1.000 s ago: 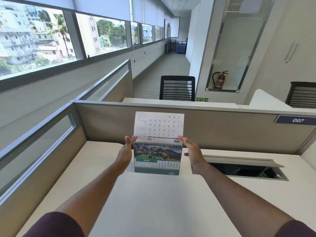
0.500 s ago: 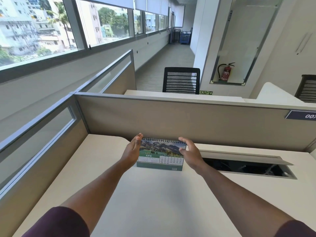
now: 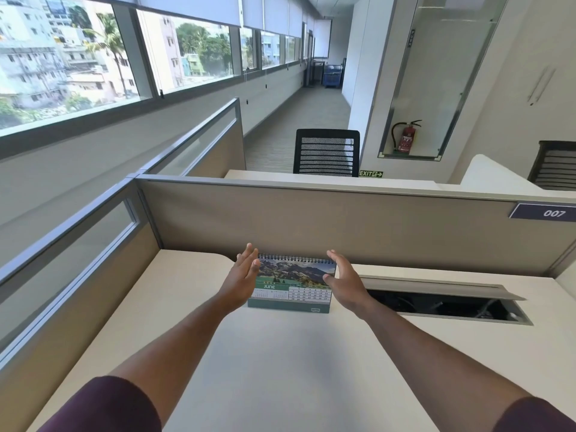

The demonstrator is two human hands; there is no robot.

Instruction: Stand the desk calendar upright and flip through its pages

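A spiral-bound desk calendar (image 3: pixel 293 283) stands upright on the pale desk (image 3: pixel 280 363) near the back partition. Its front page shows a mountain photo and a green JUNE grid. My left hand (image 3: pixel 241 277) is at the calendar's left edge, fingers spread, the thumb overlapping the top left corner. My right hand (image 3: pixel 344 277) is at the right edge, fingers spread and raised, the thumb touching the page's right side. Neither hand closes around the calendar.
A beige cubicle partition (image 3: pixel 311 219) runs behind the calendar, with a "007" plate (image 3: pixel 553 212) at right. An open cable tray (image 3: pixel 445 302) with a raised lid is cut into the desk right of my right hand. A glazed side partition (image 3: pixel 71 244) borders the left.
One second ago a page stood lifted above the spiral; it has gone over the back, leaving JUNE in front. My hands have loosened from the top corners and opened at the sides.
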